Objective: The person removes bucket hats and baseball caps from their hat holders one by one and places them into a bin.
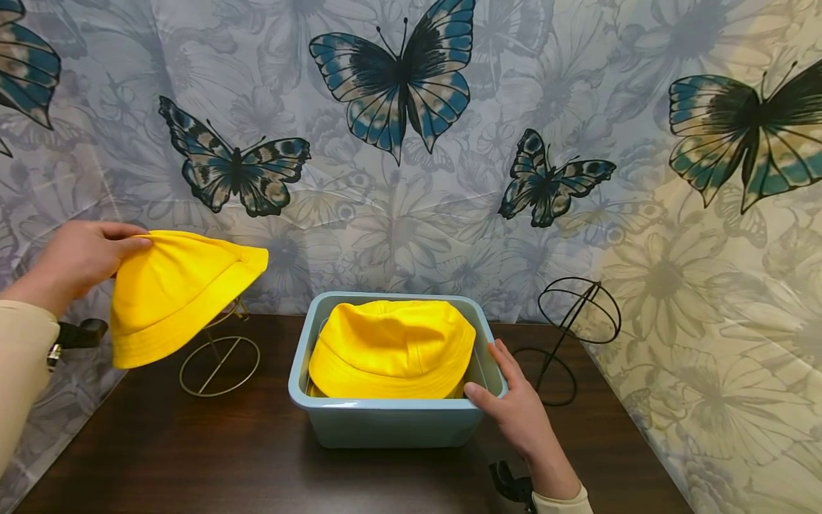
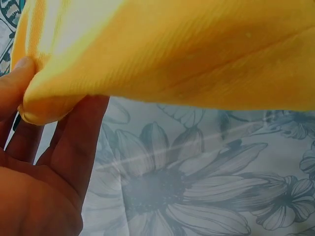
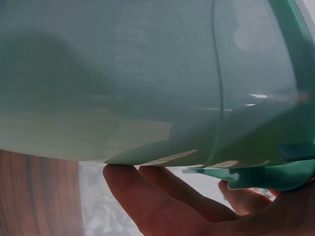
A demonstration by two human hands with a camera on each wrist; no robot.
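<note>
My left hand (image 1: 86, 260) pinches a yellow bucket hat (image 1: 186, 293) by its crown, thumb on the near side. The hat is tilted, its brim facing down and to the right, and it overlaps the top of a wire hat stand (image 1: 220, 368). In the left wrist view, yellow cloth (image 2: 197, 59) is bunched between the thumb and fingers. A light blue plastic bin (image 1: 392, 425) holds another yellow bucket hat (image 1: 393, 350), crown up. My right hand (image 1: 516, 407) grips the bin's right front corner, thumb at the rim and fingers against the outer wall (image 3: 147, 98).
A black wire hat stand (image 1: 565, 335) stands bare at the back right of the dark wooden table (image 1: 193, 457). Behind the table hangs a butterfly-print cloth (image 1: 411, 235), which also runs along the right side.
</note>
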